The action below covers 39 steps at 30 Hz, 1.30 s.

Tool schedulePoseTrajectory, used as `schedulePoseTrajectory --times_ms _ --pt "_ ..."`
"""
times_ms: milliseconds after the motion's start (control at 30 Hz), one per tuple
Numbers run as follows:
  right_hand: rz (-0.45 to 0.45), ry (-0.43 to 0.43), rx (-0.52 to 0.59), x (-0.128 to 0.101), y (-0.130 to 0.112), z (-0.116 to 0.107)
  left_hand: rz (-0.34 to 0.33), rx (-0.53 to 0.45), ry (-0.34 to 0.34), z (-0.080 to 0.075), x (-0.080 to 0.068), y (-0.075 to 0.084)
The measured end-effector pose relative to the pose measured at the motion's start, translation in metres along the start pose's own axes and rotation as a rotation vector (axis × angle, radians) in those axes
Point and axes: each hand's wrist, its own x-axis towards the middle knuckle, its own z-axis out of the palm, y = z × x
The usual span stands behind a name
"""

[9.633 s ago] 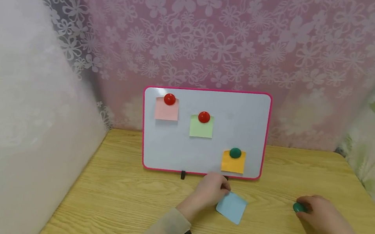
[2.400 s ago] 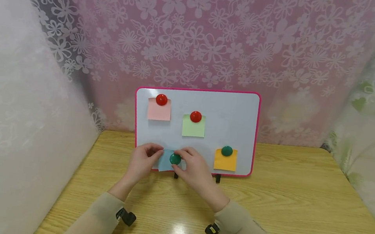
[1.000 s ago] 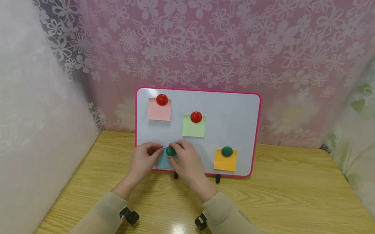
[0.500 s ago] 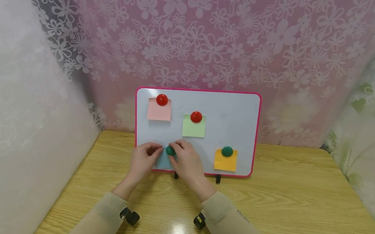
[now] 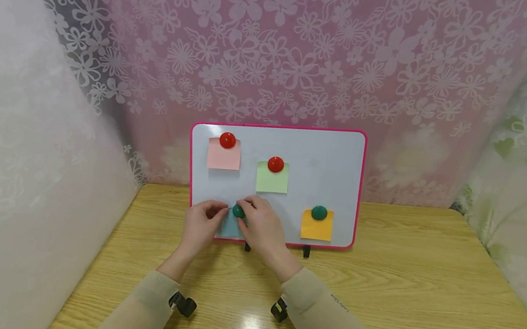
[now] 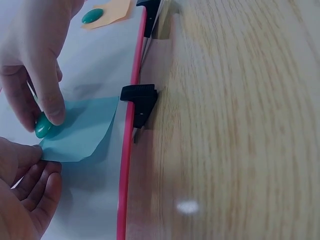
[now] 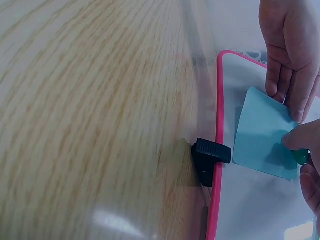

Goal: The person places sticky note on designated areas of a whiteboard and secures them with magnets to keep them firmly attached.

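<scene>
I judge 3 notes pinned. The blue note (image 5: 230,227) lies low on the board (image 5: 329,162); my left hand (image 5: 200,225) pinches its corner, my right hand (image 5: 262,228) pinching the green magnet (image 6: 43,125) onto it, letting go remains.

Whiteboard (image 5: 334,157): centre frame, standing on the table (image 5: 401,294).
Notes: four on it, each under a magnet.
Hands: lower left of whiteboard.

desk (image 5: 377,290): wood grain, glossy
board (image 5: 324,161): smooth, glossy, pink plastic rim
note (image 6: 82,131): matt blue paper
magnet (image 5: 239,211): shiny green plastic
</scene>
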Motion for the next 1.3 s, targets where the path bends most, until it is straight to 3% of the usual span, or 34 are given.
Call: schedulePoseTrajectory --times_ms 1300 --pt "-0.018 0.011 -0.001 0.0014 -0.0001 0.0031 0.013 -0.014 0.015 0.0017 0.0010 0.0000"
